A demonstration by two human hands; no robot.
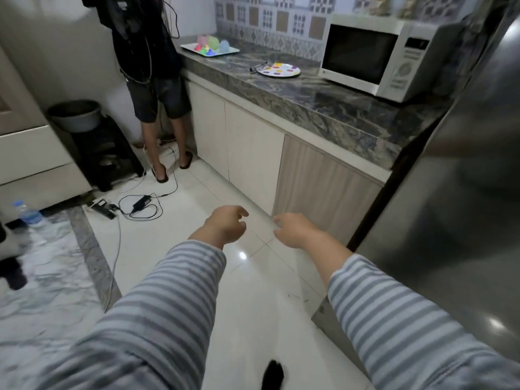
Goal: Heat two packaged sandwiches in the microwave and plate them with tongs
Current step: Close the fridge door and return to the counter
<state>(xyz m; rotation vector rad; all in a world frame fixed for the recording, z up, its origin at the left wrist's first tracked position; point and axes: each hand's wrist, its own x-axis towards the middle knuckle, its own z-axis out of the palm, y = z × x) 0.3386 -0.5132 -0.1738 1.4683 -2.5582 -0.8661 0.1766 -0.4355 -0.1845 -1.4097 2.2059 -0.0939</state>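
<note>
A: Nearest, both hands were out over the floor tiles, left hand (pixel 225 225) and right hand (pixel 292 230), fingers loosely curled, holding nothing.

B: Sandwiches?

A: None in view. The fridge (pixel 455 192) stood shut at the right; probably inside. Packaged ones likely light, soft, slippery in film; best taken by the pack edges.

B: Farther?

A: Tongs (pixel 258 67) touched the spotted plate (pixel 279 70) on the counter (pixel 323 102); microwave (pixel 377 54) beyond, door closed. Panel lettering unreadable.

Your white microwave (pixel 377 56) sits shut, its dark door window facing out, near the counter's (pixel 323 102) right end. Left of it lies a white, colour-dotted plate (pixel 280 70), metal tongs (pixel 258 67) touching its left rim.
</note>
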